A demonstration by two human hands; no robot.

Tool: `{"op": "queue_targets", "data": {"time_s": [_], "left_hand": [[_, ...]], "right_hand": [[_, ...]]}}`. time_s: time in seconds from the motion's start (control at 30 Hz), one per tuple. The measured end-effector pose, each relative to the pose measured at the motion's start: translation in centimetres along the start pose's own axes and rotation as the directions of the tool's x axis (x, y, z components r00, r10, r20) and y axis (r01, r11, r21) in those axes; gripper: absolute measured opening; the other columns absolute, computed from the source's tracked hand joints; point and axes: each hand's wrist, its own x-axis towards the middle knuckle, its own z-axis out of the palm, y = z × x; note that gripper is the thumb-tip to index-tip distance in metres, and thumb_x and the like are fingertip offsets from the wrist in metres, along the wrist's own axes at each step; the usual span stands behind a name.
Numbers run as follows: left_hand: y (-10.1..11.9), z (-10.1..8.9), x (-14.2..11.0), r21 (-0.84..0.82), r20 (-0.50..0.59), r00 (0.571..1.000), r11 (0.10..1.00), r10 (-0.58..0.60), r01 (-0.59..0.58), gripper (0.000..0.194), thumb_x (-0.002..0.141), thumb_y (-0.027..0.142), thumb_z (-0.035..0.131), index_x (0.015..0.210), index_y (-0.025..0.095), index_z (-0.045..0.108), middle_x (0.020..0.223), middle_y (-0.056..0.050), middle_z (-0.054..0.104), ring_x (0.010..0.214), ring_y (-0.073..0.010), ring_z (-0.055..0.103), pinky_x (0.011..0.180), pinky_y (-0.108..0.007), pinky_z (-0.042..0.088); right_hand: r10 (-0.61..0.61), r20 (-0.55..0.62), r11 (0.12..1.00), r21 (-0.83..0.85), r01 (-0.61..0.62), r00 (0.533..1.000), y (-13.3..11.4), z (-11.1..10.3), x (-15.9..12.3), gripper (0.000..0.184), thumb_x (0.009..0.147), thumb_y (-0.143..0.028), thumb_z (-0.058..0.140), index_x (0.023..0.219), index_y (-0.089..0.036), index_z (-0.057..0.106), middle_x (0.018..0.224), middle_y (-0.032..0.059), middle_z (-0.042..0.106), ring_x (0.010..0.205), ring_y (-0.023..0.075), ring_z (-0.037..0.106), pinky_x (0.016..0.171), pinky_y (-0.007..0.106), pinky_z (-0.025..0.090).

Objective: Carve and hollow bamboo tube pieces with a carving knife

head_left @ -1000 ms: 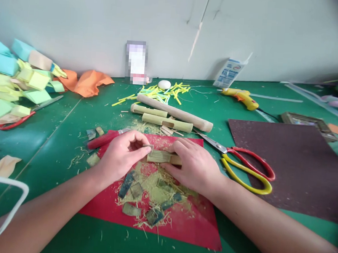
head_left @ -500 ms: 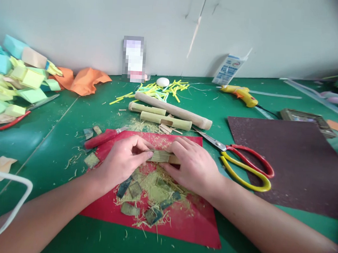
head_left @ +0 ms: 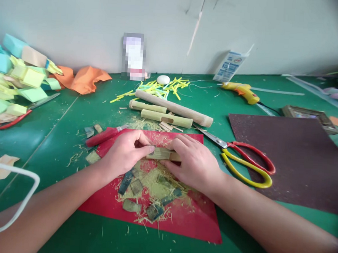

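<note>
Both hands grip a short piece of bamboo [head_left: 161, 153], held level over a red sheet [head_left: 191, 227]. My left hand [head_left: 129, 150] pinches its left end between thumb and fingers. From above, my right hand [head_left: 194, 160] wraps round the right end, where an opening in the bamboo shows; its fingertips are partly hidden. Bamboo shavings and dust [head_left: 151, 179] and several dark flat chips [head_left: 155, 209] lie on the sheet below. Just beyond my left hand rests a red-handled knife [head_left: 104, 137].
Two cut bamboo pieces [head_left: 166, 118] and a wooden stick [head_left: 175, 109] lie behind the sheet. Scissors [head_left: 248, 162] overlap a brown board [head_left: 287, 160] at right. A yellow glue gun [head_left: 241, 92] lies further back. Folded papers [head_left: 25, 77] fill the left, and a white frame [head_left: 23, 205] stands near my left forearm.
The bamboo and both hands hold nearly the same place and grip. The whole view has shifted slightly, with the table things sitting a little higher in the picture.
</note>
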Motion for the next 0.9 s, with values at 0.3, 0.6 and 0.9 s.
{"op": "queue_targets", "data": {"time_s": [0.3,0.6,0.9], "left_hand": [[0.23,-0.38,-0.40,-0.049,0.107,0.994,0.998,-0.030,0.036,0.019,0.076,0.030,0.067,0.069,0.017,0.056,0.082,-0.003,0.067,0.072,-0.0154,0.059,0.063,-0.027,0.045],[0.15,-0.10,-0.03,-0.020,0.054,0.999,1.000,0.000,0.001,0.018,0.078,0.031,0.065,0.070,0.017,0.057,0.075,-0.001,0.064,0.068,-0.0140,0.057,0.063,-0.027,0.044],[0.07,0.33,-0.11,0.050,-0.069,0.996,0.998,0.050,-0.046,0.015,0.080,0.028,0.063,0.071,0.017,0.057,0.070,0.001,0.062,0.066,-0.0132,0.056,0.062,-0.027,0.042]], "right_hand": [[0.020,0.036,0.999,0.027,-0.021,0.999,0.02,-0.02,-0.15,0.019,0.074,-0.030,0.067,0.078,-0.019,0.051,0.081,0.0037,0.059,0.079,0.0197,0.054,0.065,0.030,0.038],[0.016,0.004,1.000,0.013,-0.016,1.000,-0.11,0.04,-0.16,0.020,0.075,-0.032,0.067,0.079,-0.017,0.054,0.080,0.0040,0.059,0.077,0.0190,0.054,0.063,0.029,0.037],[0.019,-0.030,1.000,-0.003,-0.019,0.999,-0.36,-0.01,-0.20,0.022,0.074,-0.033,0.068,0.075,-0.018,0.052,0.076,0.0030,0.058,0.071,0.0167,0.052,0.062,0.027,0.035]]}}
